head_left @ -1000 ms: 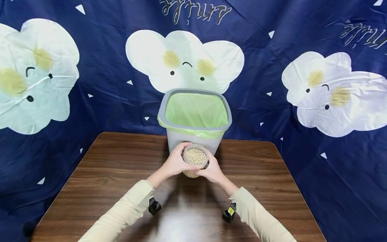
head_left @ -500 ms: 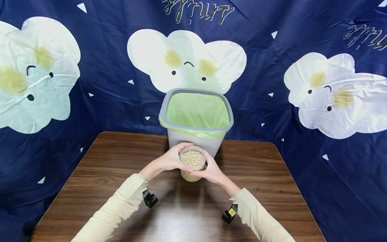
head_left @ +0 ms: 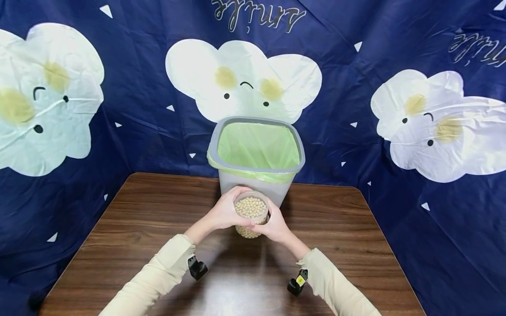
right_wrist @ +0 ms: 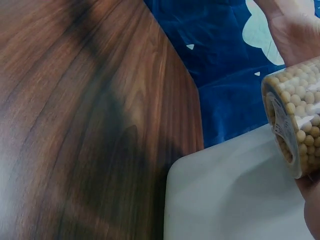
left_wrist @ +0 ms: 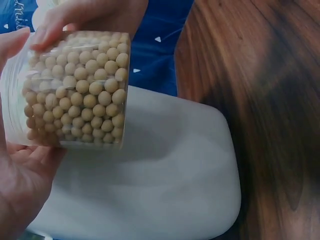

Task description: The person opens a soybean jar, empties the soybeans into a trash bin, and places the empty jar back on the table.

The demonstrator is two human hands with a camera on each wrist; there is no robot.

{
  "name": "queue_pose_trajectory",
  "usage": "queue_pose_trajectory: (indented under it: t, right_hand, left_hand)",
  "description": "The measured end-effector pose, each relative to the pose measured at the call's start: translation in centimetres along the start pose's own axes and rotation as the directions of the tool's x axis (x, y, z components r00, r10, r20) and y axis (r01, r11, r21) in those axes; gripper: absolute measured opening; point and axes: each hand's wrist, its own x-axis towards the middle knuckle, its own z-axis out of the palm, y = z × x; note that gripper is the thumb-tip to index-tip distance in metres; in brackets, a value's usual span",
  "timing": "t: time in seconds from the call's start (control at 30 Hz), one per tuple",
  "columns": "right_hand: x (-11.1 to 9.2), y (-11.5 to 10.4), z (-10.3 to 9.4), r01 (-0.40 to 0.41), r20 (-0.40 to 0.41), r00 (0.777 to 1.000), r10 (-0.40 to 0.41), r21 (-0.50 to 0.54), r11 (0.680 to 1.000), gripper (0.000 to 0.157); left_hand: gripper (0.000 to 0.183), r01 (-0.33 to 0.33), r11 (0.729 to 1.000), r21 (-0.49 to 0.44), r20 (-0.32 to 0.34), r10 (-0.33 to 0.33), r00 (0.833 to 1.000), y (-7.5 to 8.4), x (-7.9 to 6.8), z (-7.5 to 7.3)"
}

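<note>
A clear round jar (head_left: 251,208) full of pale, round soybean-like beans is held between both hands in front of the bin. My left hand (head_left: 226,213) grips its left side, thumb across the near side and fingers around the far side. From the right, my right hand (head_left: 276,225) grips it too, and the thumbs meet at the front. The top appears uncovered in the head view. In the left wrist view the beans (left_wrist: 82,90) show through the wall. A label is visible on the jar's base (right_wrist: 282,127) in the right wrist view.
Just behind the jar stands a grey bin (head_left: 272,191) lined with a green bag (head_left: 257,142). It sits at the back of the brown wooden table (head_left: 158,210). Dark blue cloth (head_left: 138,109) with white clouds hangs around the back and sides.
Over the last second both hands have brought the jar slightly left and nearer to me. It has barely moved in the last half second. The grip looks the same.
</note>
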Motion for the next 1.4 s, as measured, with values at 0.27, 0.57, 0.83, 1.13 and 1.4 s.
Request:
queue_pose_trajectory:
  t: [0.27,0.57,0.83,1.13,1.4]
  right_hand:
    - [-0.4,0.0,0.6,0.054,-0.047,0.997,-0.056,-0.051,0.997,0.078]
    - [-0.8,0.2,1.6,0.042,-0.126,0.991,-0.050,-0.061,0.997,0.078]
    - [-0.9,0.1,2.2,0.074,-0.182,0.980,-0.085,-0.066,0.995,0.079]
    - [-1.1,1.9,2.9,0.120,-0.293,0.940,-0.172,-0.190,0.975,0.086]
    - [-1.3,4.7,4.5,0.037,-0.452,0.870,-0.195,-0.334,0.942,0.084]
  left_hand:
    - [0.081,-0.010,0.998,0.060,-0.010,0.011,1.000,-0.3,-0.3,0.2]
    - [0.082,-0.073,0.988,0.134,-0.043,0.079,0.996,-0.4,-0.7,0.5]
    - [0.085,-0.101,0.979,0.176,-0.071,0.115,0.991,-0.4,-0.8,0.8]
    - [0.087,-0.049,0.958,0.282,-0.176,0.102,0.979,0.0,-1.1,1.8]
    - [0.090,0.069,0.950,0.305,-0.369,0.051,0.928,0.2,-1.4,3.9]
